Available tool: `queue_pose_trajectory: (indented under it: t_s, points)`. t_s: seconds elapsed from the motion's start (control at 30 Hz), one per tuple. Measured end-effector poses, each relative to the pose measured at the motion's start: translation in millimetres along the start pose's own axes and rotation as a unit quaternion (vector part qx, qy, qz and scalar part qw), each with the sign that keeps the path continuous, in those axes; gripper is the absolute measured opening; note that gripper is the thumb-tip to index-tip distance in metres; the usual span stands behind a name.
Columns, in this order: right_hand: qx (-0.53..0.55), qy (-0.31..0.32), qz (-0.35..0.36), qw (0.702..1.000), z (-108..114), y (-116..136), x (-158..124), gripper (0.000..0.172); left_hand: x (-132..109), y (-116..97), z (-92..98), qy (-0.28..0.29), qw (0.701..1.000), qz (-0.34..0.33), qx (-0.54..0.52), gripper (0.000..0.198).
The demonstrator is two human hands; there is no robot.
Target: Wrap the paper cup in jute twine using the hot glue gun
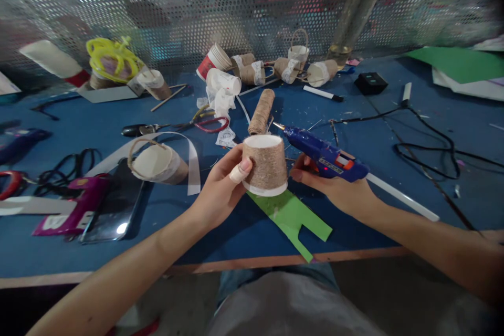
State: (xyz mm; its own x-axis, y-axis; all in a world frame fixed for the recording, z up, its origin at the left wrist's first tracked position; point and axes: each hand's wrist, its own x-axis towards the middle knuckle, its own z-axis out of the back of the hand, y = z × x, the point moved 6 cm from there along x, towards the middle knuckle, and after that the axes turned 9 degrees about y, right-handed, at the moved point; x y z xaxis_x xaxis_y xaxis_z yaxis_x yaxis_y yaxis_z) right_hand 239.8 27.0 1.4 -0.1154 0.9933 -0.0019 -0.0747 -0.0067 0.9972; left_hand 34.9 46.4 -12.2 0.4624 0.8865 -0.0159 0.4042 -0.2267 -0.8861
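My left hand point(226, 181) is closed around the side of a paper cup wrapped in brown twine point(268, 165), held upside down with its white rim point(266, 190) at the bottom. A bandage-like wrap covers the left thumb. In my right hand point(334, 186) is a blue hot glue gun point(325, 152), its metal nozzle pointing left toward the cup but apart from it. A white glue stick point(405, 198) sticks out of the gun's back end. Beneath the cup lies a cut piece of green paper point(293, 218). A roll of twine point(262, 111) rests just behind the cup.
At left stand a twine-handled cup point(159, 164), a phone point(118, 199) and a purple packet point(74, 202). Red-handled scissors point(212, 123) lie by lace trim point(224, 102). Farther back are several wrapped cups point(285, 69), a marker point(323, 93) and a water bottle point(356, 10). A black cable point(429, 149) loops at right.
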Motion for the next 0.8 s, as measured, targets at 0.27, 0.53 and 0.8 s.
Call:
queue_pose_trajectory:
  t_s: [0.27, 0.53, 0.8]
  points:
    - [0.017, 0.008, -0.004, 1.0, -2.3, 0.3, 1.5, 0.033, 2.7, -2.3, -2.9, 0.018, 1.0, 0.008, 0.004, 0.039]
    - [-0.02, 0.007, 0.03, 0.999, 1.7, 8.6, 3.7, 0.028, 9.9, -1.2, -1.0, 0.001, 0.998, 0.06, -0.029, 0.037]
    - [0.043, 0.032, 0.049, 0.997, -5.3, 8.2, -1.6, 0.032, 7.8, 2.5, -1.4, 0.005, 0.996, 0.086, -0.011, 0.049]
